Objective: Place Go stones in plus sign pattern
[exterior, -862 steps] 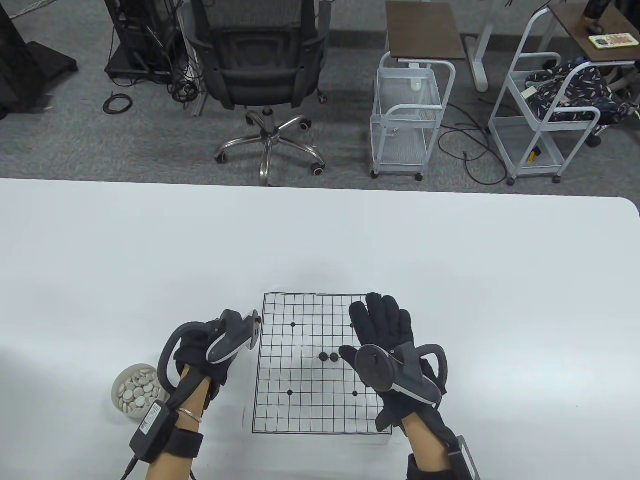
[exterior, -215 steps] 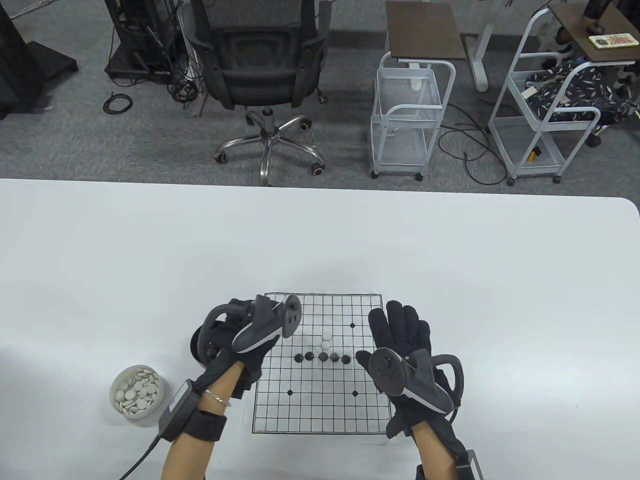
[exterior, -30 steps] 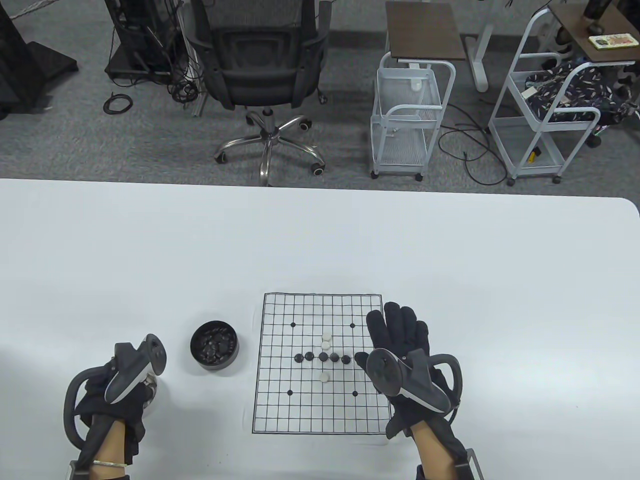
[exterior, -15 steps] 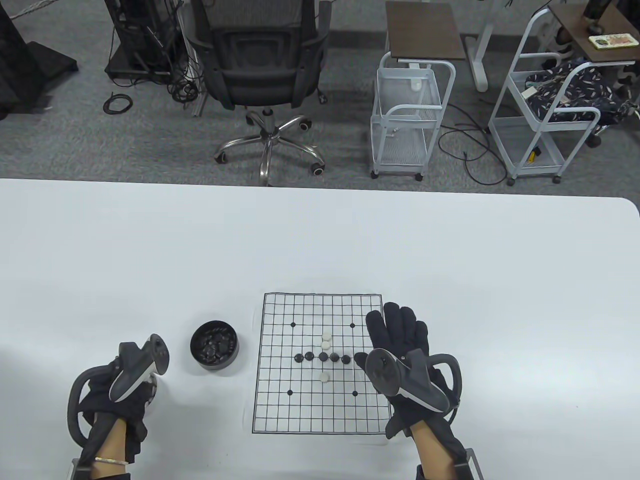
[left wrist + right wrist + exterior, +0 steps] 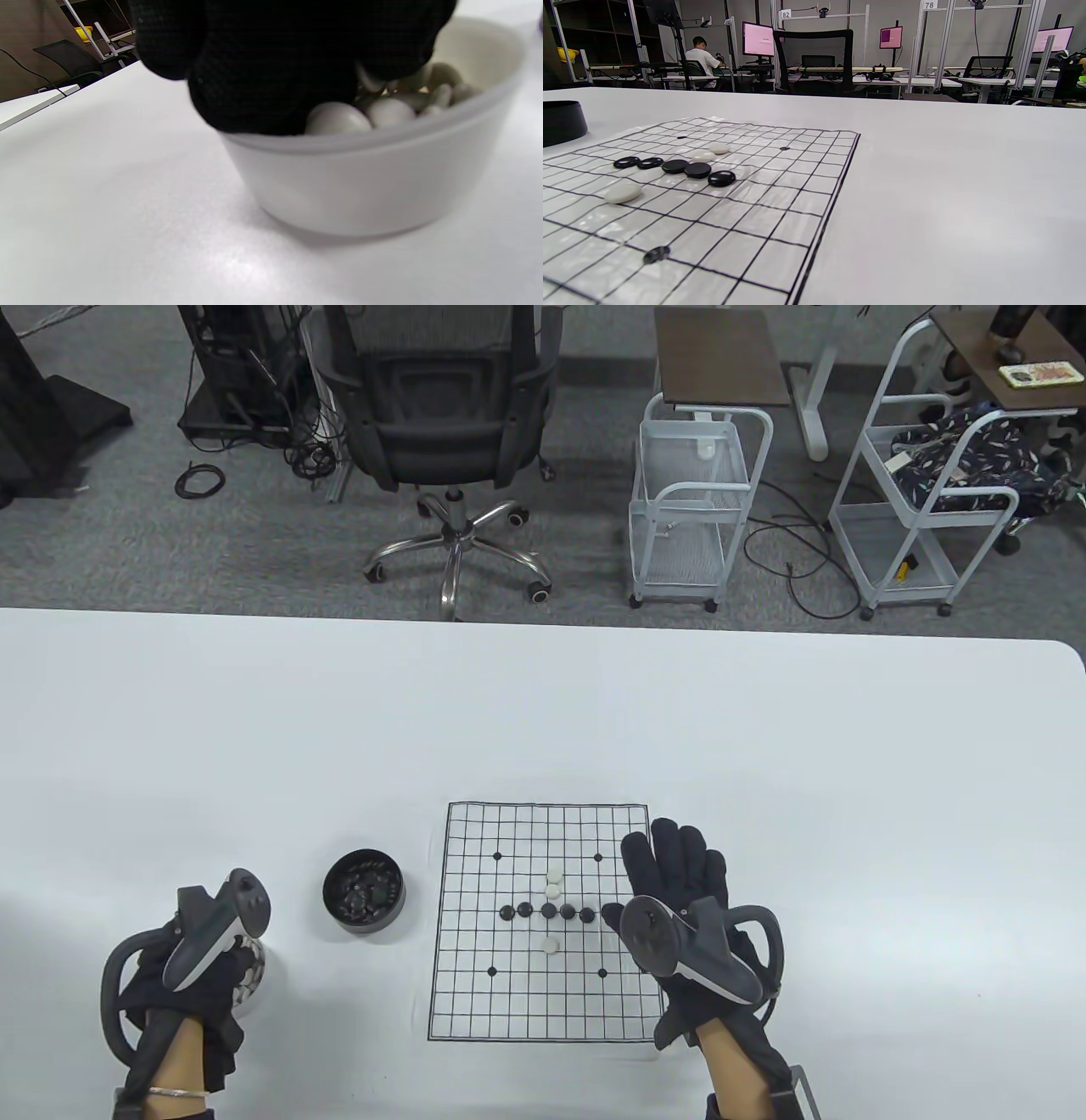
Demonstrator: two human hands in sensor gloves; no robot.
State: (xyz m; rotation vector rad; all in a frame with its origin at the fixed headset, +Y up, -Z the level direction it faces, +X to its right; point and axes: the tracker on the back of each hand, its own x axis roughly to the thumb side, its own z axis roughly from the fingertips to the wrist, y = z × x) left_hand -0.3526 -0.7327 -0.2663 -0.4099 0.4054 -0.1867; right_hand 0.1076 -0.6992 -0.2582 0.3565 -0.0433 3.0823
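White table [image 5: 764, 746] in an office, Go board [image 5: 543, 1010] at 6 o'clock with five black stones [image 5: 548, 911] in a row, two white stones [image 5: 554, 882] above centre and one white stone [image 5: 551, 945] below. Left hand [image 5: 191, 984], at the board's 9 o'clock, has fingers [image 5: 271, 76] down in the white bowl [image 5: 365, 186] among stones; any pinch is hidden, cannot tell. Right hand [image 5: 679, 899] lies flat, fingers spread, holding nothing, at the board's 3 o'clock edge; black bowl [image 5: 364, 891] between.

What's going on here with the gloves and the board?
Someone is laying Go stones in a plus on the board. Five black stones form the horizontal bar; two white stones sit above the centre and one below. The left hand has its fingers down in the white bowl, probably for another white stone. The right hand lies flat at the board's right edge. A black bowl sits left of the board.
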